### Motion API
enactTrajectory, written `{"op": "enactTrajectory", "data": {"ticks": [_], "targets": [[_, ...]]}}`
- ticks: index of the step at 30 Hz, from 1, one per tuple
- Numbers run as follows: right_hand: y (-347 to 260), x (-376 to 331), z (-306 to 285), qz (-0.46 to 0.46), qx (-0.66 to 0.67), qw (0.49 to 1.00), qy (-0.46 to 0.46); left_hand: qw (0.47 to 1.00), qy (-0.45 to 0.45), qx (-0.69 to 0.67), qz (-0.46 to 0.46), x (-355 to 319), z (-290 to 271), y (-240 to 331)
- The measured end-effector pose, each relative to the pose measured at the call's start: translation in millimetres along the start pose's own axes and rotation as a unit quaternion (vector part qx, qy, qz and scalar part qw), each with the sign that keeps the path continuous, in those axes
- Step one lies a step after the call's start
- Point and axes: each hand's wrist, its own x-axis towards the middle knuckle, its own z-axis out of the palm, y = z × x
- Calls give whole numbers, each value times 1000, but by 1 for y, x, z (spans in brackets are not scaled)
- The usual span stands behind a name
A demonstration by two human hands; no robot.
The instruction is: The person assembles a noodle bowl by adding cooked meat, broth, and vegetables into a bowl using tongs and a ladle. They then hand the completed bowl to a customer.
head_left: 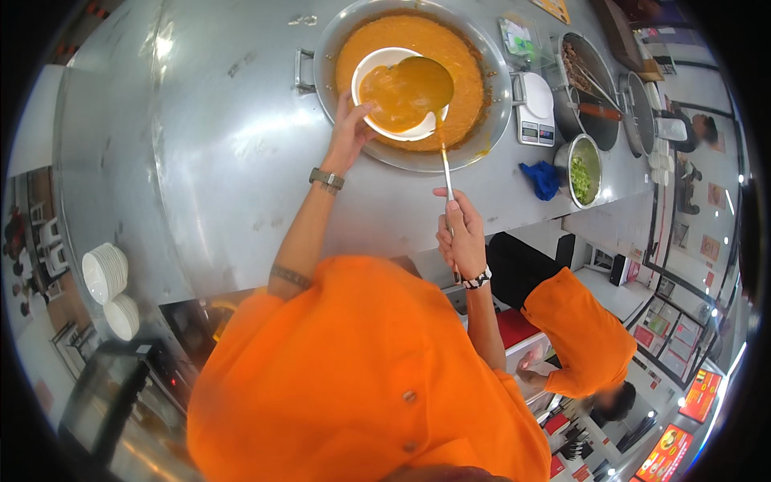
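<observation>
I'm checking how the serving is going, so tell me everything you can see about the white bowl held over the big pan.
The round white bowl looks like smooth ceramic or plastic. The left hand grips its near rim and holds it tilted over the wide metal pan of orange curry. It is partly filled with the same orange sauce. A metal ladle, held by the right hand, hangs over it, full of sauce.

White bowl (399,92) and silver ladle (426,84) of orange curry, blue cloth (540,178), orange shirt (353,377).
</observation>
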Motion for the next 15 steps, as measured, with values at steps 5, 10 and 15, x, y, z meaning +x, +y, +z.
{"op": "enactTrajectory", "data": {"ticks": [5,10,15], "targets": [[-39,-10,-4,68,174,978,-92,999,-14,-49,-1,6,-5,-10],[-76,-8,-37,57,280,947,-149,990,-13,-143,-2,13,-11,-12],[-73,47,-79,53,343,923,-167,994,-5,-95,62,11,-32,8]]}}
